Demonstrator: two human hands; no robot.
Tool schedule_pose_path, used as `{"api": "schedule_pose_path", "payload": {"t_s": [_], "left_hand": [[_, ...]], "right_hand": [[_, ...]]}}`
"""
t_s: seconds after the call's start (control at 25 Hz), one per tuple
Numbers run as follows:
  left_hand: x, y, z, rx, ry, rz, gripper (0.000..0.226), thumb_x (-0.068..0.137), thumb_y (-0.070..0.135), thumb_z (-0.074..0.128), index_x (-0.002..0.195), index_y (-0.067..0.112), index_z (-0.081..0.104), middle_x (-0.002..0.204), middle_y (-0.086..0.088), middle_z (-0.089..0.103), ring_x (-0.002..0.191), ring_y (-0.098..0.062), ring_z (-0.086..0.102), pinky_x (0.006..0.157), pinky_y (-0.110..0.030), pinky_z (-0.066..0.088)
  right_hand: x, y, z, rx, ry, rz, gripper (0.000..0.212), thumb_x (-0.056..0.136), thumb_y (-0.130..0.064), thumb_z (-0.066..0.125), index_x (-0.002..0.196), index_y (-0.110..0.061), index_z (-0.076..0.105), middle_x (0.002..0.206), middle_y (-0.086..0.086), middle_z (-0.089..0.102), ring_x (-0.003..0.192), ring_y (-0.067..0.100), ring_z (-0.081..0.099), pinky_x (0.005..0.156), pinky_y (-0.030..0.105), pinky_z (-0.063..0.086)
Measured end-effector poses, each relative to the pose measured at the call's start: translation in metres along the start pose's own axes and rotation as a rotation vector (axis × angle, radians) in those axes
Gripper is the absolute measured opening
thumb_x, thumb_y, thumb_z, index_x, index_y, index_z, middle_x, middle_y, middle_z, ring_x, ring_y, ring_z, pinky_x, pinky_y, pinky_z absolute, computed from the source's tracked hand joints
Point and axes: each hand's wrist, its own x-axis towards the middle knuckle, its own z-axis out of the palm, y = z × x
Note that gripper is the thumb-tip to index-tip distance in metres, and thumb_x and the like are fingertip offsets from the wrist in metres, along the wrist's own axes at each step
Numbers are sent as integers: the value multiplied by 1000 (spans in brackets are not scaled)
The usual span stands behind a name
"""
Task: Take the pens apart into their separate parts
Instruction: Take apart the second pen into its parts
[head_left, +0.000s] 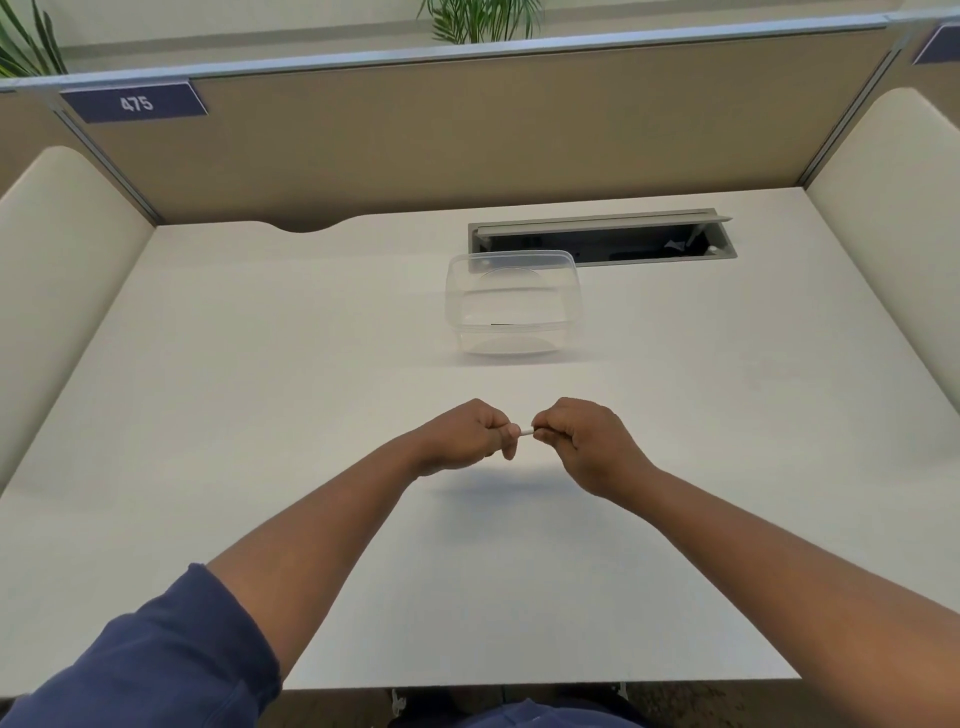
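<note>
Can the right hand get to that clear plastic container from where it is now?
Probably yes. Bare desk lies between the right hand and the clear container, but the hand is pinching a small white pen part with the left hand.

Worn: my left arm has a navy blue sleeve (156, 654), soft knit, pushed up toward the elbow, cuff bunched | my right forearm (779, 545) bare beyond the sleeve's side | no rings or watch visible

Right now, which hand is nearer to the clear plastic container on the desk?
The right hand. It is below the container, slightly to its right; the left hand sits a little further off, lower left. Both grip a small white pen.
</note>
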Motion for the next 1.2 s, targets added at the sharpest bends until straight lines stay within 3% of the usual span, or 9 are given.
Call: {"api": "schedule_pose_path", "payload": {"t_s": [0.08,0.2,0.28,0.44,0.6,0.76,1.0,1.2], "left_hand": [[2,0,3,158,45,6,37,101,42,49,73,27,68,67,3,50,59,-14,44,56,-26,37],[1,-1,13,524,194,65,31,100,47,44,84,32,66,75,11,65,71,-15,58,64,-31,45],[-1,-2,20,631,252,143,30,101,46,42,89,31,65,77,9,67,75,-18,60,66,-34,49],[1,-4,21,594,225,134,34,102,46,39,94,27,66,83,7,69,80,-19,61,70,-36,51],[7,-3,20,558,175,150,29,102,48,41,86,33,60,74,11,60,71,-14,53,57,-31,38],[8,-19,8,521,234,103,26,99,38,55,121,28,62,102,9,68,92,-18,59,75,-34,47],[7,-47,-5,201,375,71,12,95,15,61,98,25,67,89,7,69,84,-19,62,76,-33,51],[16,-58,4,145,394,42,16,93,12,63,100,23,72,100,7,69,93,-17,62,85,-34,52]], "right_hand": [[2,-2,0,110,-71,167,14,94,-12,63,85,-14,73,68,-9,55,65,10,48,61,27,39],[5,-1,-5,552,-261,605,20,94,-12,60,79,-12,72,67,-4,62,64,13,50,59,24,41],[7,3,-10,678,-361,736,20,93,-11,59,79,-10,72,70,3,62,63,16,49,57,25,39],[4,7,-6,496,-247,564,14,93,-26,66,84,-21,75,77,-8,68,68,6,56,64,23,44],[3,13,2,357,-130,467,11,91,-25,70,81,-28,75,74,-14,69,65,-2,57,60,20,45],[2,27,0,302,-14,507,15,90,-19,72,78,-28,73,69,-13,63,57,-5,52,50,10,38],[0,47,-2,332,53,574,9,91,-15,70,85,-22,73,73,-11,65,59,0,50,52,12,38],[3,55,8,226,63,539,8,89,-12,71,86,-19,72,76,-11,62,67,5,54,62,20,41]]}}
